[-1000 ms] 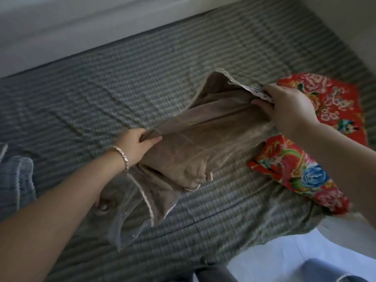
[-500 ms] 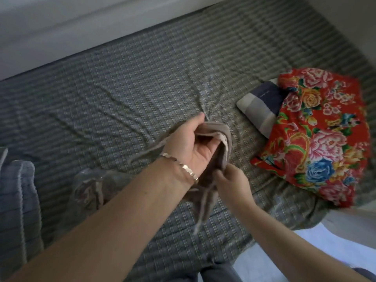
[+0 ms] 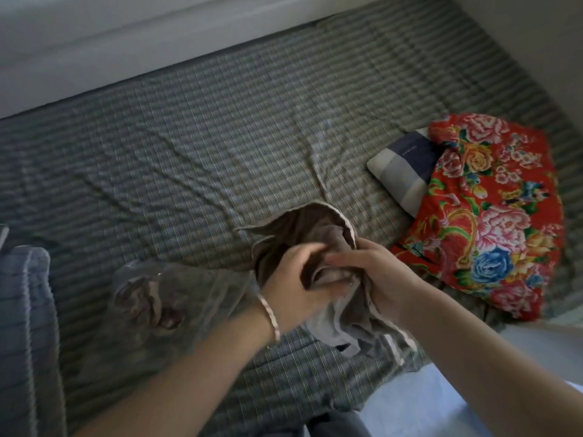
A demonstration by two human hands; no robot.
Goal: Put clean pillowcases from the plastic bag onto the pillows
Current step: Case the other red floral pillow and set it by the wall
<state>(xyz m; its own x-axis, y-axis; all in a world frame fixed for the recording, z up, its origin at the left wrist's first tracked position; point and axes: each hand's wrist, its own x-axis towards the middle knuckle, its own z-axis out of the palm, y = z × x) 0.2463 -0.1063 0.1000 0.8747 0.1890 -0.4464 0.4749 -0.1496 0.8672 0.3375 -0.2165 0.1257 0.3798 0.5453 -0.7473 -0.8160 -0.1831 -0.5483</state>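
A brown pillowcase (image 3: 303, 228) with a pale edge is bunched up above the bed, held by both hands. My left hand (image 3: 293, 279), with a bracelet at the wrist, grips its lower left folds. My right hand (image 3: 375, 272) grips the folds beside it, the fingers of both hands meeting. A clear plastic bag (image 3: 164, 294) with more cloth inside lies crumpled on the bed to the left. A pillow (image 3: 407, 165) in a grey and navy striped cover lies at the right, mostly under a red floral cloth (image 3: 492, 216).
The bed is covered by a green-grey checked sheet (image 3: 220, 137). A blue striped quilt (image 3: 25, 326) lies at the left edge. A pale wall (image 3: 94, 42) runs along the far side. The light floor (image 3: 426, 405) shows at the lower right.
The pillowcase came out of the plastic bag, which now lies at the left. Both hands came together on the bunched cloth and are working through its folds.
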